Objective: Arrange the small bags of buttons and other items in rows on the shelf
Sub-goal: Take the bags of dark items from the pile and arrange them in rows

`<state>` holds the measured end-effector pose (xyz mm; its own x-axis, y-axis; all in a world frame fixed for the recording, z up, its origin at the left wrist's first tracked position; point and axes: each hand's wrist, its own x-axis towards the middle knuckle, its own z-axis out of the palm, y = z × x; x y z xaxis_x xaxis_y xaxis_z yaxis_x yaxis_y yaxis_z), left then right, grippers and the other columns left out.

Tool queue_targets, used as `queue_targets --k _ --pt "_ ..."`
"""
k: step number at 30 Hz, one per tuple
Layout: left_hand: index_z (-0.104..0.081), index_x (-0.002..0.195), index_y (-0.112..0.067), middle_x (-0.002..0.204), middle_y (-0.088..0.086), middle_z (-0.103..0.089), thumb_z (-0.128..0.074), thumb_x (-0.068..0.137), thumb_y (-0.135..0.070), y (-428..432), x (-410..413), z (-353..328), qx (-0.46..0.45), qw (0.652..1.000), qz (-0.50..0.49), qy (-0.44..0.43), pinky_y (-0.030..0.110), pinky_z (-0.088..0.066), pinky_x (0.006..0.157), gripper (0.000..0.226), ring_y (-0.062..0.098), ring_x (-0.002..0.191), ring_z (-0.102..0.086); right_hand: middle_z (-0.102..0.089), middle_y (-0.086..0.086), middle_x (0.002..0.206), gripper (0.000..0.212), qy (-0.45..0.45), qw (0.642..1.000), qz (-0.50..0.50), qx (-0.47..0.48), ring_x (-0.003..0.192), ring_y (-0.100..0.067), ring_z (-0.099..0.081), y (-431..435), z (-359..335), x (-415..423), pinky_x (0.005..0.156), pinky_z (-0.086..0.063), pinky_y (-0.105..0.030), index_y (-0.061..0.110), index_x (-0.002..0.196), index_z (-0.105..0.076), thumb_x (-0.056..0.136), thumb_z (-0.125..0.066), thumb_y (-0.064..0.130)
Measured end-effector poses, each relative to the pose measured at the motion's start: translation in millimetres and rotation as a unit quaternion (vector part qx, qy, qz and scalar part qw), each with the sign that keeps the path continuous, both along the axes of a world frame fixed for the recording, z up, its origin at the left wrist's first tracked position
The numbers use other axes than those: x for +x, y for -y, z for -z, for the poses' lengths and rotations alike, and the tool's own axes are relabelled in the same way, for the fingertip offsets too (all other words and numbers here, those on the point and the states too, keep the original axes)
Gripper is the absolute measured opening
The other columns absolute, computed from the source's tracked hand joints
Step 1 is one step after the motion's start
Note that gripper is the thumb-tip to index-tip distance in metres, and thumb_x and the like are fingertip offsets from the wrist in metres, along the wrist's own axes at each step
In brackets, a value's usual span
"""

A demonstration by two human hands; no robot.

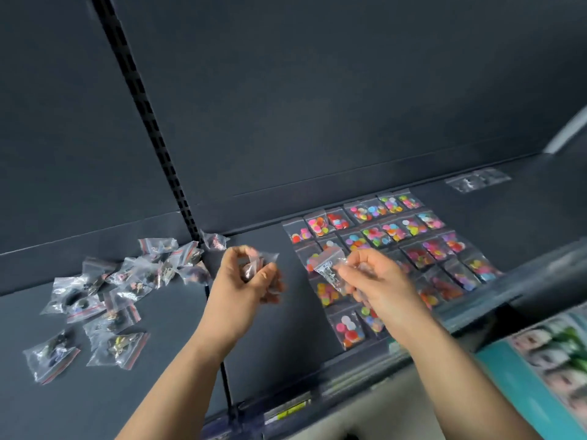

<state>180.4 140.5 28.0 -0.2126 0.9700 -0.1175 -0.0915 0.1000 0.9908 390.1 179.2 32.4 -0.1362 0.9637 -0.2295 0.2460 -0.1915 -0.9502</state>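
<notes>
Both hands are closed on small bags: the right hand [370,281] pinches a clear bag [330,269] just above the laid rows [413,242]; the left hand [251,277] clutches several bags [259,265]. Dropping one could scatter the rows beneath.

No legible text; shelf-edge label [287,409] and packaging [552,350] print too blurred.

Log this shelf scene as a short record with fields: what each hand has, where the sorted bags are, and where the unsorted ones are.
left hand: holds a small clear bag, contents blurred
right hand: fingers pinch a clear bag
sorted bags: rows of colourful button bags on the shelf, right side
unsorted bags: loose pile of darker items, left side
far bags: a few clear bags at the back right
</notes>
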Motion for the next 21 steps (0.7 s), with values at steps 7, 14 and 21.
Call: queue_targets --k 7,14,21 --pt "-0.059 0.089 -0.001 0.078 0.014 -0.067 -0.062 0.091 -0.015 -26.6 123.9 -9.8 -0.04 0.994 0.101 0.005 0.036 -0.06 0.076 0.015 0.029 0.079 -0.07 -0.059 0.003 0.062 0.008 -0.038 0.996 0.082 0.021 0.053 -0.012 -0.047 -1.2 -6.9 121.4 0.048 -0.035 -0.02 0.014 0.088 -0.061 0.088 -0.068 0.017" --pt "-0.06 0.086 0.002 0.064 0.013 -0.061 -0.063 0.088 -0.024 -62.0 282.5 -15.1 -0.046 0.987 0.148 0.035 0.026 -0.052 0.056 0.026 0.023 0.059 -0.057 -0.057 0.0 0.064 0.006 -0.059 0.995 0.084 0.019 0.057 -0.016 -0.041 -22.3 -10.7 263.2 0.048 -0.034 -0.019 0.017 0.088 -0.061 0.089 -0.067 0.017" --pt "-0.066 0.084 0.001 0.07 0.014 -0.06 -0.065 0.088 -0.014 -112.7 396.3 -6.4 -0.056 0.98 0.184 0.042 0.022 -0.049 0.05 0.016 0.019 0.054 -0.053 -0.062 0.0 0.067 0.006 -0.049 0.994 0.099 0.015 0.059 -0.014 -0.048 -56.3 -3.3 362.2 0.05 -0.039 -0.021 0.021 0.088 -0.065 0.087 -0.07 0.023"
